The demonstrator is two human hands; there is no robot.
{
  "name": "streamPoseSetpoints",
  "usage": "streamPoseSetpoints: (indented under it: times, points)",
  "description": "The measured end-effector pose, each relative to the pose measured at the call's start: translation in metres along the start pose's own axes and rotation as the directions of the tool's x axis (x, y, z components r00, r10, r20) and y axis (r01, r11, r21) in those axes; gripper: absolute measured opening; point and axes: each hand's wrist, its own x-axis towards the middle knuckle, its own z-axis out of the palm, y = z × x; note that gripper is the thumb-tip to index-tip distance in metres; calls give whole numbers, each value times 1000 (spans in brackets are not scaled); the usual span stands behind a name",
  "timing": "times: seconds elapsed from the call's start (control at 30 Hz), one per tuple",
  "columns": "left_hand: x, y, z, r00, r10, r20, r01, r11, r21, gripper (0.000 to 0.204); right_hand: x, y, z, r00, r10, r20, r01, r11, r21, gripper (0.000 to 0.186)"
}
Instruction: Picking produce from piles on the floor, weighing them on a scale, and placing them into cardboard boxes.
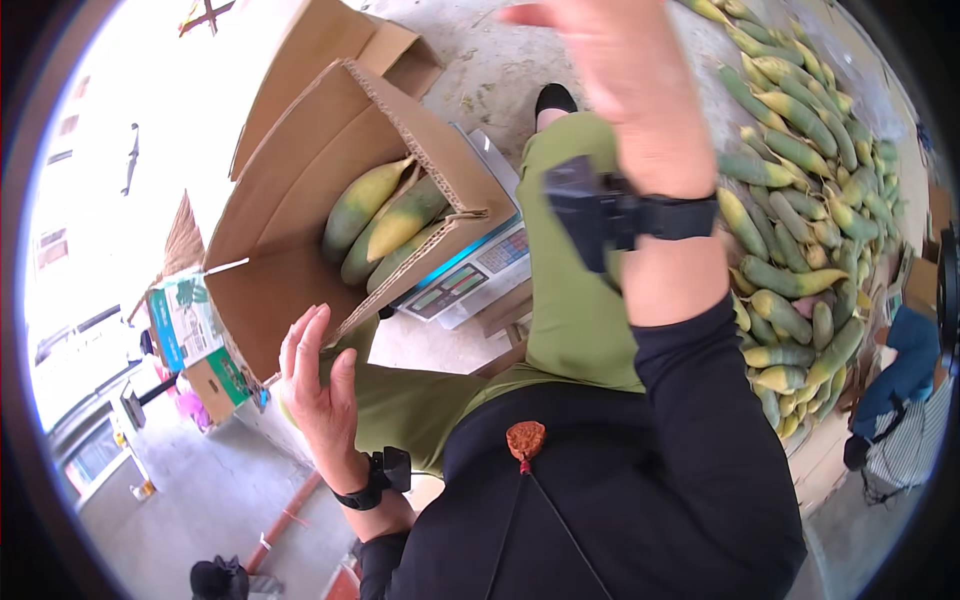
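Note:
My left hand (318, 375) is at the near edge of an open cardboard box (280, 170), its fingers apart and slightly bent, holding nothing visible; whether they touch the cardboard I cannot tell. Several long green-and-yellow radishes (355, 205) lie inside the box, which sits on a digital scale (480, 275) with a keypad. My right hand (615, 70) is raised high over my right thigh, partly cut off by the upper edge, with its thumb stretched out and nothing visible in it.
A heap of similar radishes (800, 300) spreads along my right. Another cardboard box (400, 60) stands behind the open one; printed cartons (195, 330) are at left. A red pipe (290, 515) crosses the lower left. Blue cloth (900, 370) lies at far right.

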Motion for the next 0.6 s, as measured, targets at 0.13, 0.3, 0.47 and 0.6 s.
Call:
streamPoseSetpoints:
  times: [0.13, 0.3, 0.47, 0.6]
  points:
    - [-3, -11, 5, 1000, -3, -30, 4, 1000, 20, 38, -12, 33, -86, 993, 5, -119, -33, 971, -238, 26]
    - [5, -15, 12, 997, 81, -7, -78, 980, 185, 43, -84, 173, -262, 943, 135, -305, -333, 437, -835, 31]
    - [7, -16, 10, 999, 43, -28, -38, 987, 156, 50, -223, 237, -309, 714, 525, -463, -460, -147, -876, 52]
    - [13, -14, 13, 999, 48, 8, -49, 989, 140, 51, -268, 228, -297, 365, 602, -710, -504, -513, -694, 61]
